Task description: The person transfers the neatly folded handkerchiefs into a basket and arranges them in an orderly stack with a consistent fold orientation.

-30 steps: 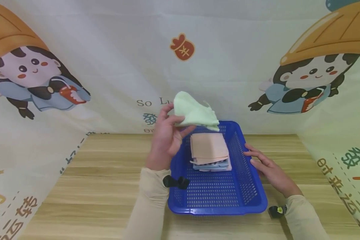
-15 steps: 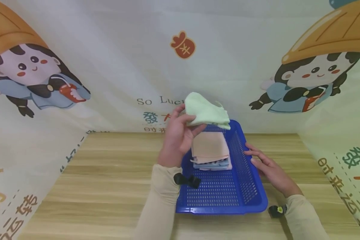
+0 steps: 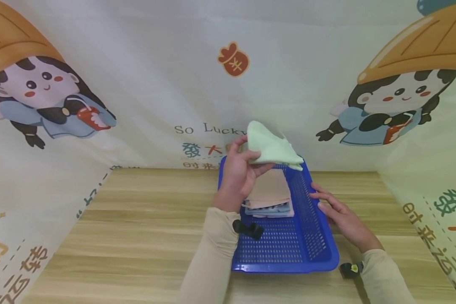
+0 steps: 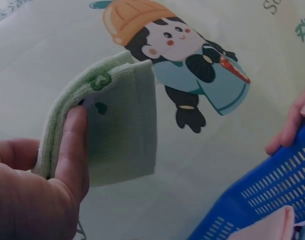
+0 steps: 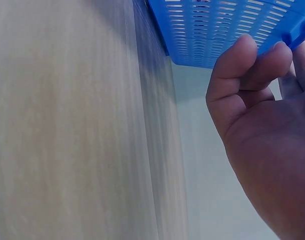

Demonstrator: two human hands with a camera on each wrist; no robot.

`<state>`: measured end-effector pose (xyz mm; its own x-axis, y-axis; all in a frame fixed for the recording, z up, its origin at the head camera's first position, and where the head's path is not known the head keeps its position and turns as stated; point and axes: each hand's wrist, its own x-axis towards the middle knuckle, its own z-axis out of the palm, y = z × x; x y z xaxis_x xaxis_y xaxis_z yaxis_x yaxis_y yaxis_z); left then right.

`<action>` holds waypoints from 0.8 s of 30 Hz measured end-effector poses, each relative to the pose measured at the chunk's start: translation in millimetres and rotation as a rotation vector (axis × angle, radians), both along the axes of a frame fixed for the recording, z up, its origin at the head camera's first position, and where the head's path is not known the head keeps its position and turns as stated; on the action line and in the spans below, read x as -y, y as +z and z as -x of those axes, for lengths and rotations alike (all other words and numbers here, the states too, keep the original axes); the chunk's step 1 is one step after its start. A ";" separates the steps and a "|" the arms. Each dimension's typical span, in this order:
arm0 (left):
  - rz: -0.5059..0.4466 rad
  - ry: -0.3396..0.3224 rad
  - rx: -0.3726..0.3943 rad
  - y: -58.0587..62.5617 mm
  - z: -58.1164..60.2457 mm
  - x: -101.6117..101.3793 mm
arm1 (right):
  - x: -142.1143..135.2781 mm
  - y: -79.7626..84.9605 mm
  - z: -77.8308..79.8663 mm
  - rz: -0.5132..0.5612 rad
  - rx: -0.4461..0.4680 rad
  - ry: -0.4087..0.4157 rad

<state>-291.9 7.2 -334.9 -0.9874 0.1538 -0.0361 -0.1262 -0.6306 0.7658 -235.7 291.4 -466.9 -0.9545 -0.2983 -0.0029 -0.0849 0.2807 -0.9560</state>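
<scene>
My left hand (image 3: 237, 177) pinches a folded pale green towel (image 3: 271, 145) by one end, above the far part of the blue basket (image 3: 285, 267). In the left wrist view the towel (image 4: 122, 120) is doubled over, with a darker green pattern near its fold; the fingers grip its lower left side. Inside the basket lies a stack of folded towels, a peach towel (image 3: 273, 190) on top and a light blue towel (image 3: 273, 210) below. My right hand (image 3: 343, 219) grips the basket's right rim. In the right wrist view some of its fingers (image 5: 237, 60) bend against the outer wall.
A wooden tabletop (image 3: 137, 236) carries the basket. Behind and on both sides hangs a pale printed cloth (image 3: 175, 63) with cartoon figures and lettering. Black camera mounts (image 3: 248, 229) sit at both wrists.
The left hand has moved to the right with the green towel, which now hangs over the basket's far right part. The right hand and the basket have stayed in place.
</scene>
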 end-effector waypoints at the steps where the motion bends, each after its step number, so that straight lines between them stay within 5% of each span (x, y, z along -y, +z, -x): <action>1: 0.006 -0.002 0.001 -2.0 1.0 -0.9 | -0.1 -0.2 -0.1 0.001 0.001 0.000; 17: 0.033 0.061 0.100 -26.7 14.8 -11.1 | 0.0 2.5 -0.6 -0.010 -0.007 -0.002; 24: 0.157 0.005 0.129 -32.6 13.7 -12.2 | 1.2 3.0 -1.9 0.009 -0.015 0.009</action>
<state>-305.6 19.4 -367.6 -0.9738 0.1317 -0.1854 -0.2269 -0.5058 0.8323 -233.8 290.2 -463.8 -0.9517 -0.3066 0.0140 -0.1014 0.2710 -0.9572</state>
